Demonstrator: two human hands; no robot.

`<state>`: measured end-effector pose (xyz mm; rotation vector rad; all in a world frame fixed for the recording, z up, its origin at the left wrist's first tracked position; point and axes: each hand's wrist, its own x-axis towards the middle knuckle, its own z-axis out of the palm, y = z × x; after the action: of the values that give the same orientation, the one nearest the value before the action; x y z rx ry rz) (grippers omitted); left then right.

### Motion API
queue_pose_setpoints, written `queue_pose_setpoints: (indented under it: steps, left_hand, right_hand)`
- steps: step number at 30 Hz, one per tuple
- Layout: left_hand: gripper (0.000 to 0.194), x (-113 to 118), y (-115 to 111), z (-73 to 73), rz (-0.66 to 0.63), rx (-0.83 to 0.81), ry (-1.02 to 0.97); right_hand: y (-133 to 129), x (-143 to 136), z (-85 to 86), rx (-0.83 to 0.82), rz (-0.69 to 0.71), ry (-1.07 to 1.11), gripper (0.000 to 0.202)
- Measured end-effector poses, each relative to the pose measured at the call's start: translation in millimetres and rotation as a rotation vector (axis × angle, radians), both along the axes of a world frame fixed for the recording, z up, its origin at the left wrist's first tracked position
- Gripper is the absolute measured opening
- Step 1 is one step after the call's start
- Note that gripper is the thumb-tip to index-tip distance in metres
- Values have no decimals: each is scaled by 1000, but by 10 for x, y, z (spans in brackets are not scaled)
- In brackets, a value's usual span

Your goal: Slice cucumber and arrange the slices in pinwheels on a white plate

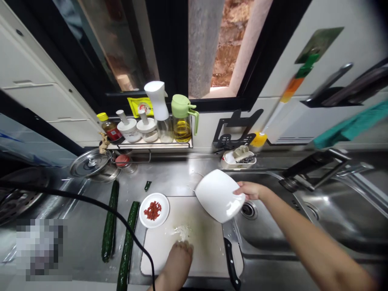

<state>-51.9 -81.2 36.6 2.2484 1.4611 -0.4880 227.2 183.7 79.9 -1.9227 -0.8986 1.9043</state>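
My right hand (249,190) grips the right edge of a white square plate (216,194), which is held tilted above the right part of the cutting board (209,258) and the sink's edge. Low on the board, my left hand (179,260) has its fingers curled down and pressed together; whatever they hold is hidden. Just beyond its fingertips lie pale, finely chopped bits (182,231), too small to name. A small round plate (144,218) with chopped red pieces (152,210) sits at the board's upper left corner. A knife with a black handle (232,262) rests along the board's right side.
Two cucumbers (110,222) (129,246) lie left of the board, a cut green end (147,186) behind it. A black cable (121,218) crosses the view. The sink (266,238) is at right. Bottles and jars, including an oil jug (182,121), line the back shelf (157,145).
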Motion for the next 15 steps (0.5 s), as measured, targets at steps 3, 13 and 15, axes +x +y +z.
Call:
queue_pose_setpoints:
  steps: [3,13,15]
  left_hand:
    - [40,-28,1,-57,43,-18,-19]
    - [41,-52,0,-178,128,-60,-60]
    - [41,-52,15,-152,132,-65,-50]
  right_hand:
    - [12,-499,-331,-46,10,142,29]
    - [39,-923,-750,-96,-80,228,46]
    - [28,-930,-755,-116,-75,236,43]
